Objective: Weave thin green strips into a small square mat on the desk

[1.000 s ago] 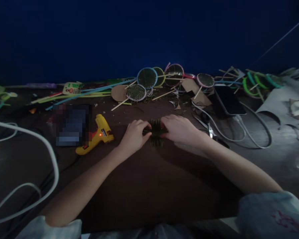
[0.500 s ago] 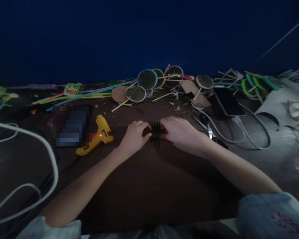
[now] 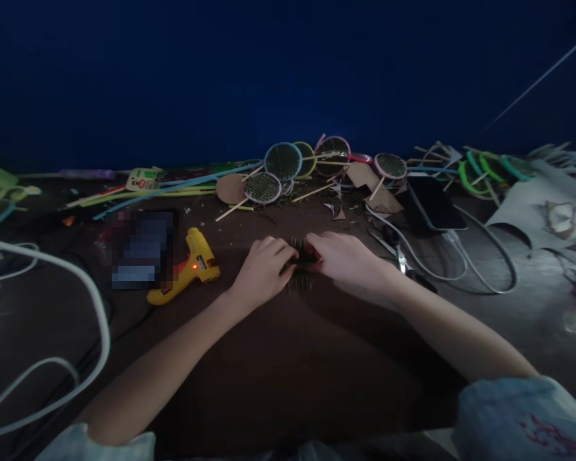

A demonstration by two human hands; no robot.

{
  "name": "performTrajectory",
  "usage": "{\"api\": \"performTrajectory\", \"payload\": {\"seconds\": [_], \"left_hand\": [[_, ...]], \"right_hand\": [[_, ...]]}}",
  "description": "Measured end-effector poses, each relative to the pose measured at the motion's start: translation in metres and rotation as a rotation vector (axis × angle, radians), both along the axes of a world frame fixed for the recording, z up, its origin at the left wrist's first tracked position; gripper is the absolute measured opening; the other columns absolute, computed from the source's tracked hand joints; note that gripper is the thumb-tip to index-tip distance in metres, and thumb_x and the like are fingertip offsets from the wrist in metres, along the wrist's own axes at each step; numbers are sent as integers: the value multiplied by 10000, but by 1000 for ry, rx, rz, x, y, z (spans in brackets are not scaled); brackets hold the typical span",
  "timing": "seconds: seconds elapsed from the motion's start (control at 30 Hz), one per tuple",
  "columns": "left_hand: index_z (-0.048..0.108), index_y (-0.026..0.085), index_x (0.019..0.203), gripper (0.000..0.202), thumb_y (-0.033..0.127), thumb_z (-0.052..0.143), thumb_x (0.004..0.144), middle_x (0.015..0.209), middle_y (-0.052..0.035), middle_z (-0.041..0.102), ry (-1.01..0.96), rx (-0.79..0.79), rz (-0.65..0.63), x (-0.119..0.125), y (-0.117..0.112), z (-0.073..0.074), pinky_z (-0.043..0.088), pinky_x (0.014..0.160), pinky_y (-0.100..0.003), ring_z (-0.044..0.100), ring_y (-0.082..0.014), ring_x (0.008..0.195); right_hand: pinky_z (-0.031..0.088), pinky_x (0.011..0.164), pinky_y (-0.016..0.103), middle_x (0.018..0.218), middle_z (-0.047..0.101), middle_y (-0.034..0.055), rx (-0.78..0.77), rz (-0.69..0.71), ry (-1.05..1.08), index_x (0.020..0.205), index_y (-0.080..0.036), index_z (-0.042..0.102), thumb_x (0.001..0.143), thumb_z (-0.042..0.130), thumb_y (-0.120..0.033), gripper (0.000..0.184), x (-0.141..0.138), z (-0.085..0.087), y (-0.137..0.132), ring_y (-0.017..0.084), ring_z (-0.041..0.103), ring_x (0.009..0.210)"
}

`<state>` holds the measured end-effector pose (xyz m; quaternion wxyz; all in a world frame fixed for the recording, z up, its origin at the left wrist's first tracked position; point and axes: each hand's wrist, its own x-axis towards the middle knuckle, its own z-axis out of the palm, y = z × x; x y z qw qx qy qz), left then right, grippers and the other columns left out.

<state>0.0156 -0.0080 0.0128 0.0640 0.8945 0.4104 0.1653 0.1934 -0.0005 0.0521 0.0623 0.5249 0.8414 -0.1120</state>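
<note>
Between my two hands is a small dark green bristly piece (image 3: 299,280), with rows of short spiky strands showing above and below the fingers. My left hand (image 3: 265,266) pinches its left side, thumb and fingers bent together. My right hand (image 3: 344,257) grips its right side in the same way, a little higher. The fingers cover most of the piece, so its full shape is hidden. To the left of my left hand lies a yellow glue gun (image 3: 198,262) with a lit orange light. Scissors (image 3: 399,253) rest just beyond my right forearm.
Small round net-like hoops on sticks (image 3: 283,161) and cardboard scraps (image 3: 381,197) line the back. A blurred-out device (image 3: 144,250) lies at left, a phone (image 3: 436,202) with a cable at right. White cable (image 3: 98,307) loops at far left; cut paper (image 3: 528,208) lies far right.
My left fingers have slid right and closed in toward my right hand, covering more of the green piece. The whole view has shifted slightly, with things appearing a little lower.
</note>
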Motion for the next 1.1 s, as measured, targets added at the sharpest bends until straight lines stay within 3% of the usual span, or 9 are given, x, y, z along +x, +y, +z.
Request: {"api": "performTrajectory", "payload": {"seconds": [0.1,0.2,0.37,0.57,0.67,0.87,0.97,1.1], "left_hand": [[581,165,911,127,202,482,842,966,-45,608,0,34,-185,3,-2,2,375,840,-343,514,-193,959],[584,158,939,159,199,456,853,997,-59,611,19,-15,-263,4,-3,1,382,864,-326,531,-180,975],[577,158,963,203,190,398,873,1002,-65,606,90,-47,-256,4,-4,3,384,857,-351,538,-194,960],[570,139,962,202,147,393,865,1001,-70,588,165,-55,-234,8,-10,12,403,794,-332,533,-195,922],[573,130,967,210,134,391,861,995,-77,581,183,-44,-212,10,-13,13,410,776,-333,522,-202,909],[571,122,927,188,113,413,825,933,-85,559,209,-90,-154,13,-21,20,434,747,-342,505,-207,856],[574,130,920,182,122,417,828,915,-79,547,193,-159,-116,9,-30,23,440,755,-352,512,-202,840],[563,148,994,220,125,410,837,955,-76,542,96,-247,-44,2,-46,23,446,795,-342,520,-196,898]], "right_hand": [[274,502,237,814,618,49,-37,13,60,945,-182,510,758,546,-296,222,2,0,1,152,556,677],[290,506,226,777,616,23,-92,8,150,919,-197,528,734,551,-271,201,7,-2,6,128,540,642],[370,585,218,727,618,-10,-108,-50,325,883,-202,561,719,544,-211,165,26,-7,28,114,550,652],[431,654,246,754,631,35,71,-327,421,852,-154,611,722,506,-167,167,52,-12,61,133,571,691],[448,724,296,832,650,69,179,-375,455,896,-134,619,722,490,-147,217,56,-19,77,170,590,771],[356,945,415,1273,505,108,346,-177,389,1216,-136,496,780,484,-238,449,37,-40,101,248,452,1149],[319,967,441,1264,512,135,334,-108,299,1218,-111,500,821,456,-327,454,24,-50,98,262,403,1192],[334,945,406,1207,542,119,374,-36,272,1175,-124,529,830,444,-295,395,16,-52,77,246,435,1134]]}}
